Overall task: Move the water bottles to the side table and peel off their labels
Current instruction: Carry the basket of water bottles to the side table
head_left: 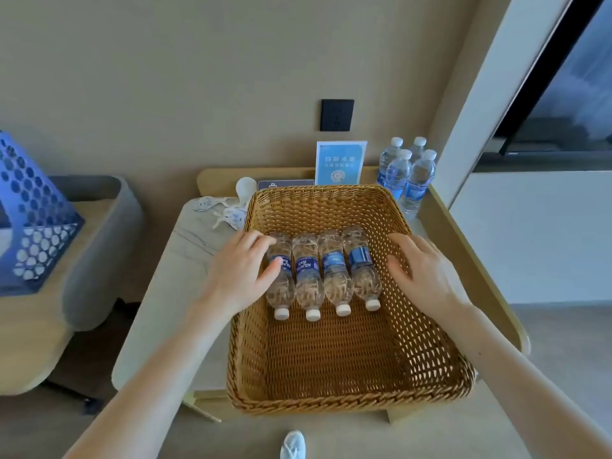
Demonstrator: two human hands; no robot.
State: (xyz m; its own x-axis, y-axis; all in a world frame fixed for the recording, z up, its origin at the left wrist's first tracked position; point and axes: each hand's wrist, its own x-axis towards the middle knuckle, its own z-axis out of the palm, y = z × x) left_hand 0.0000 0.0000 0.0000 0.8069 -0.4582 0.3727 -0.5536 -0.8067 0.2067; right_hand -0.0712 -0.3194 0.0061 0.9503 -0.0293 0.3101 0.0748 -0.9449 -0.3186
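Note:
Several clear water bottles [323, 271] with blue labels and white caps lie side by side in a wicker basket [331, 389], caps toward me. My left hand [241, 273] reaches over the basket's left wall, fingers spread, thumb and fingertips touching the leftmost bottle [281, 279]. My right hand [420, 270] hovers open over the basket's right side, a little apart from the rightmost bottle [362, 266]. Several more labelled bottles [405, 173] stand upright on the table beyond the basket's far right corner.
The basket sits on a light table [172, 293] against the wall. Crumpled label scraps [225, 210] lie at its far left, a blue sign card [341, 164] at the back. A low side table [29, 313] with a blue perforated rack [29, 213] stands at left.

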